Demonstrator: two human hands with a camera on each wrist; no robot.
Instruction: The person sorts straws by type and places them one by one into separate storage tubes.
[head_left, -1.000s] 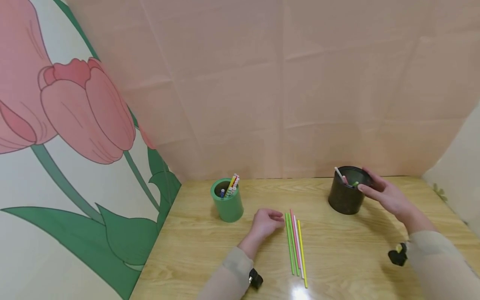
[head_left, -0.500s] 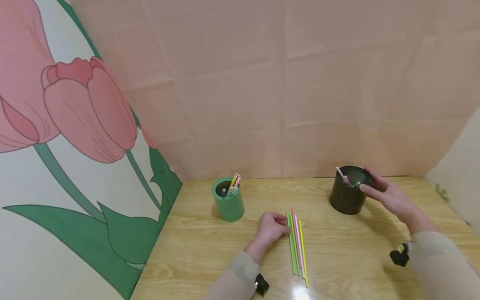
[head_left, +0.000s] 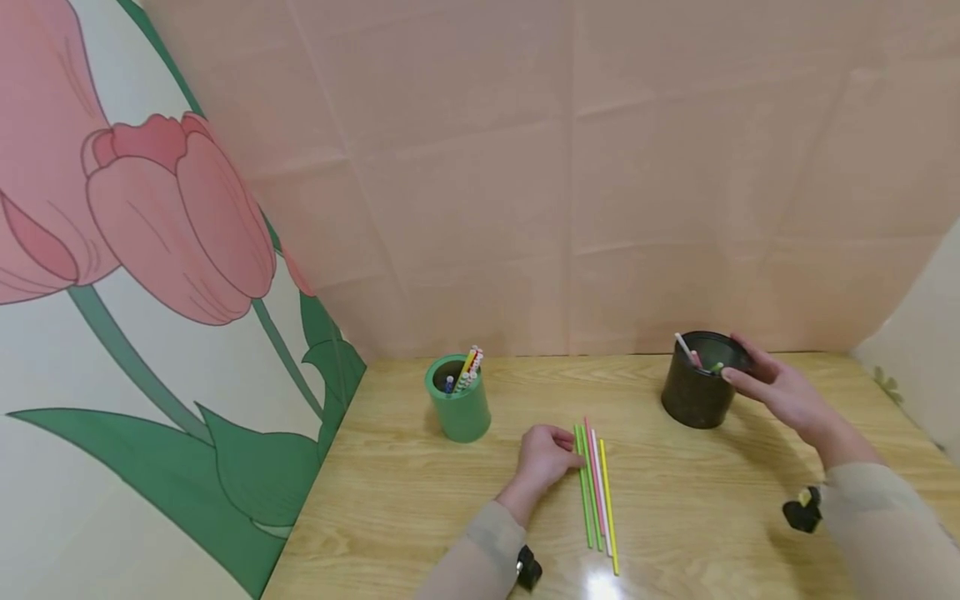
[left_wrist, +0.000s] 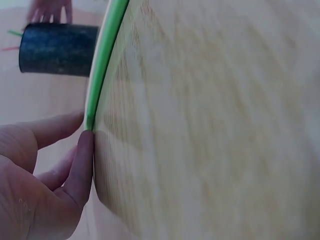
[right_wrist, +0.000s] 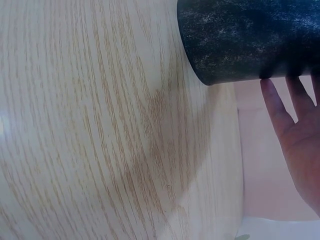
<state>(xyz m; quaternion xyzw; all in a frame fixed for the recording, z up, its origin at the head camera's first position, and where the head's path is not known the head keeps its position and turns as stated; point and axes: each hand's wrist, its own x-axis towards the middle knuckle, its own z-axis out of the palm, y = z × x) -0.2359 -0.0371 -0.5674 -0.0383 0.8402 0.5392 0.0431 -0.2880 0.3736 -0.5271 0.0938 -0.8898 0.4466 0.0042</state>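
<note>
My left hand (head_left: 546,458) is at the upper end of a green straw (head_left: 586,510), the leftmost of several lying side by side on the table. In the left wrist view, thumb and forefinger pinch the end of that green straw (left_wrist: 106,55). Alongside lie another green straw, a pink straw, a white straw (head_left: 605,525) and a yellow straw (head_left: 610,508). My right hand (head_left: 783,402) holds the right side of an upright black cup (head_left: 693,396), thumb at the near rim. The right wrist view shows fingers (right_wrist: 276,107) against the cup wall. White, pink and green pieces stand inside it.
A green cup (head_left: 462,417) holding several patterned sticks stands at the back left of the wooden table (head_left: 390,517). Pink cloth (head_left: 465,208) hangs behind the table's far edge. A tulip-painted wall (head_left: 172,358) borders the left side.
My left hand has moved slightly right and toward me, its fingers now at the green straw's end. The right hand stays at the black cup. The view has shifted slightly.
</note>
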